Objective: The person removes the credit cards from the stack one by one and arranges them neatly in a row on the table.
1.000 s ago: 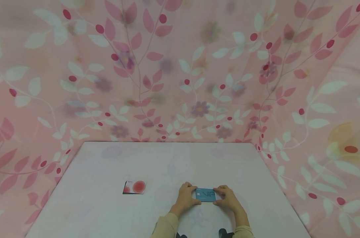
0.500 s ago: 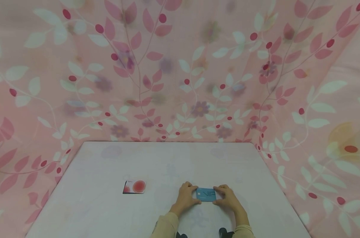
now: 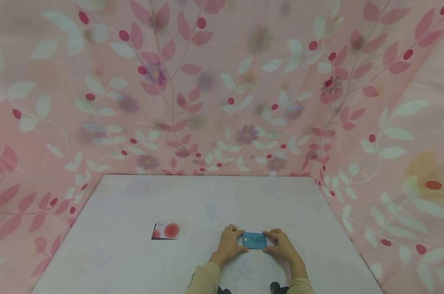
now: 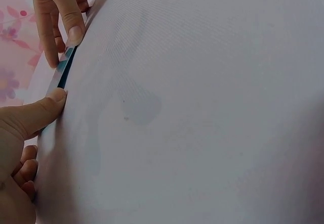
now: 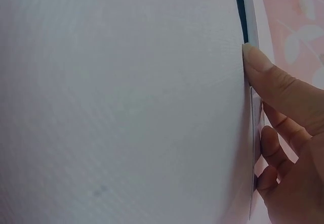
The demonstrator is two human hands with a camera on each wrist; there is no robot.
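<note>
A blue card (image 3: 254, 241) with "VIP" lettering and a small chip mark lies level between both hands in the head view. My left hand (image 3: 229, 243) grips its left end with fingers at the far edge and thumb at the near edge. At the other end, my right hand (image 3: 279, 244) holds it the same way. The left wrist view catches the card (image 4: 65, 68) nearly edge-on, low over the table. Beside the curled fingers of the right hand (image 5: 291, 138), a thin pale edge (image 5: 257, 133) shows; what it belongs to I cannot tell.
Left of the hands, a small stack of cards (image 3: 166, 231), the top one white with red circles, rests on the white table (image 3: 207, 196). A pink floral curtain (image 3: 214, 90) surrounds the table's back and sides. Dark objects (image 3: 277, 288) sit by both wrists.
</note>
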